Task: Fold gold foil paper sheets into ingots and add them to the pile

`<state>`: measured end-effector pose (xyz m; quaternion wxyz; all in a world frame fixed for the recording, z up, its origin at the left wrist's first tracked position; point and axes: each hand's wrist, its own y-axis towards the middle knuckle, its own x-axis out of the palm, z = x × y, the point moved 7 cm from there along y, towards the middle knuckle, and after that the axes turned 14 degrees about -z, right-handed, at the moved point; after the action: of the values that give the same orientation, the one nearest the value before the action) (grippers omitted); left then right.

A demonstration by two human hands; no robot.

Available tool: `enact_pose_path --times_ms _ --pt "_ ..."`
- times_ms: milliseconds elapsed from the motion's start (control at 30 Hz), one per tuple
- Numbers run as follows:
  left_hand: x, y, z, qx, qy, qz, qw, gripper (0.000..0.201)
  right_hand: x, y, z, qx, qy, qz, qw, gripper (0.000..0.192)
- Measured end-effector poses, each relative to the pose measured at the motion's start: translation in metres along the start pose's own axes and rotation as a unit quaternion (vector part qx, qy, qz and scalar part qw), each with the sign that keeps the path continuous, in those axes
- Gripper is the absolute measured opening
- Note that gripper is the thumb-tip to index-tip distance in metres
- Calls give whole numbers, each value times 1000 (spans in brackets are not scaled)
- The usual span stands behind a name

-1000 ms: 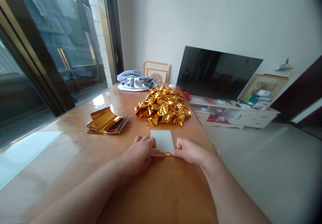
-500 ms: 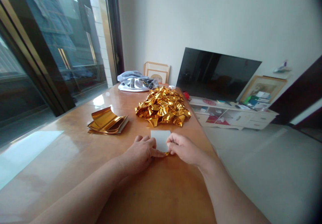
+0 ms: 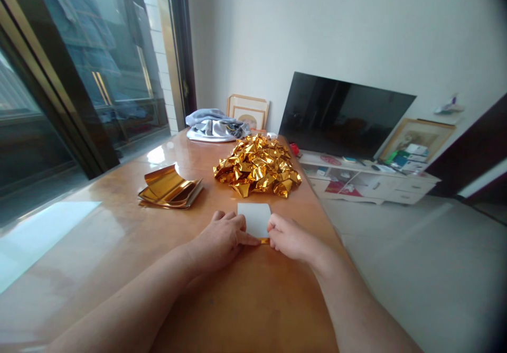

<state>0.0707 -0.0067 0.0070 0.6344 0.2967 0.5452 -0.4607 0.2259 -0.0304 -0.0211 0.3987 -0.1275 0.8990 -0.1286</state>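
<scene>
With your left hand (image 3: 224, 237) pinning the gold foil paper (image 3: 253, 219) and your right hand (image 3: 291, 237) curled on its edge, crease the narrow fold (image 3: 264, 241) evenly against the table (image 3: 237, 310).

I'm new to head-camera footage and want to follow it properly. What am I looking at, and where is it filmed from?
There is no machine here, just a person's two bare hands. One camera, worn on the head, looks forward and down, so the forearms enter from the bottom.

On the glossy wooden table lies a pale sheet with a narrow gold strip along its near edge. The left hand presses a finger there; the right hand is curled at the right end. Whether it pinches the sheet is unclear.

Beyond are a heap of creased gold foil pieces, a stack of gold foil sheets and bundled cloth.
</scene>
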Motion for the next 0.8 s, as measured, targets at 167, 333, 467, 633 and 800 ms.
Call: enact_pose_path --times_ms 167,333,467,633,800 --pt "3 -1 -8 1 -49 8 999 38 -3 -4 -4 23 9 -3 1000 10" --pt "6 -4 -23 -14 -126 14 992 33 0 1 -2 11 -41 6 999 6" --pt "7 -3 -30 -33 -151 7 988 28 5 6 2 11 -90 24 996 8" --pt "5 -3 -32 -53 -150 -3 987 26 8 3 -5 26 -139 35 989 10" --pt "5 -4 -33 -64 -147 -9 987 26 9 -4 -19 52 -197 50 978 20"
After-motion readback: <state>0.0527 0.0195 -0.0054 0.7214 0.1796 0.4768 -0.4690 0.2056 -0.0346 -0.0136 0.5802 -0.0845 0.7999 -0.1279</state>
